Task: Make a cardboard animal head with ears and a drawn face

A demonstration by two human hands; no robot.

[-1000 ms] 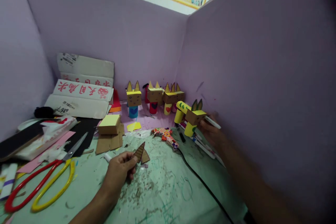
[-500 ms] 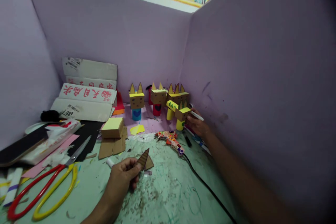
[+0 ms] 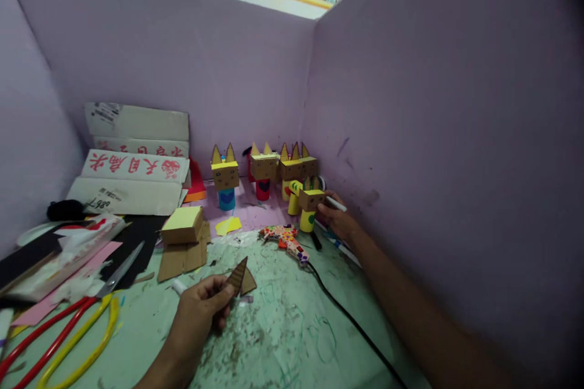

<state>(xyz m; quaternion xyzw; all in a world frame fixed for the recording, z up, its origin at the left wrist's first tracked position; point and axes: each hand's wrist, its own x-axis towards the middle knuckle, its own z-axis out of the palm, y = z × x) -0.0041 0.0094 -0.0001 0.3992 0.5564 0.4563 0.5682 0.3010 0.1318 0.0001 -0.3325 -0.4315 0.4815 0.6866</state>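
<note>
My left hand (image 3: pixel 201 313) pinches a small cardboard triangle (image 3: pixel 238 275) just above the green table (image 3: pixel 292 340). Far ahead, my right hand (image 3: pixel 336 217) reaches to the back right corner. It grips a yellow-bodied cardboard animal figure (image 3: pixel 306 199) and also has a white marker (image 3: pixel 336 203) between its fingers. The figure stands low by the table, right in front of a row of similar eared cardboard figures (image 3: pixel 262 169) along the purple back wall.
A patterned glue gun (image 3: pixel 285 238) with a black cord (image 3: pixel 347 319) lies mid-table. Cardboard pieces and a yellow-topped box (image 3: pixel 183 225) sit left of centre. Large red and yellow scissors (image 3: pixel 59 331) and paper scraps fill the left. Purple partitions close in on three sides.
My right hand has carried the yellow figure back and down toward the row of figures. My left hand stays put with the triangle.
</note>
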